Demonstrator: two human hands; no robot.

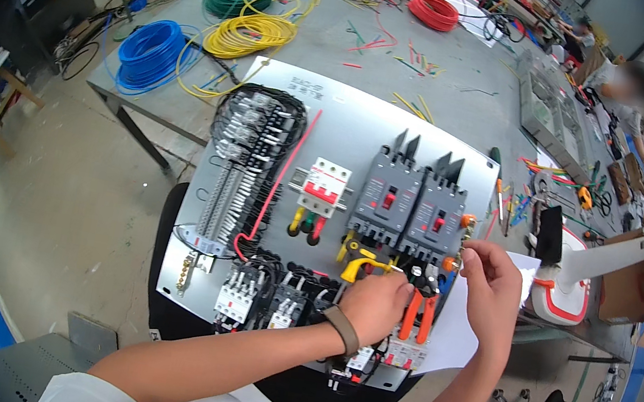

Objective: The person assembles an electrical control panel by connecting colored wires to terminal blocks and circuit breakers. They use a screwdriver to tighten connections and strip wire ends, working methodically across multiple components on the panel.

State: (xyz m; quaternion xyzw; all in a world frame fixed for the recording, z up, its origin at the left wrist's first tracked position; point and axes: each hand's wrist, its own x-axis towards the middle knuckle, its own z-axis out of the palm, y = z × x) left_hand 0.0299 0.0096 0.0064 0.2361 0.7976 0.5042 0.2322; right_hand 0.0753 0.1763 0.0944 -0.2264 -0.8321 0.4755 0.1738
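A metal mounting panel [340, 101] lies in front of me, fitted with electrical parts. My left hand [376, 301] is closed over its lower right part, fingers curled; what they hold is hidden. Beside its fingers are a yellow-and-black hand tool [362, 264] and orange-handled pliers [418, 314]. My right hand [487, 289] pinches thumb and finger together at the panel's right edge, by a brass terminal bar [468, 229] on orange insulators [449, 264]; anything in the pinch is too small to tell. Two grey circuit breakers [385, 198] with red switches sit above my left hand.
A white three-pole breaker [326, 185] and black wire bundles [283, 130] fill the panel's left. Blue [150, 54], yellow [252, 35] and red [433, 12] wire coils lie on the table. A white fan [600, 259] and parts tray [556, 122] stand right; a person [625, 86] sits beyond.
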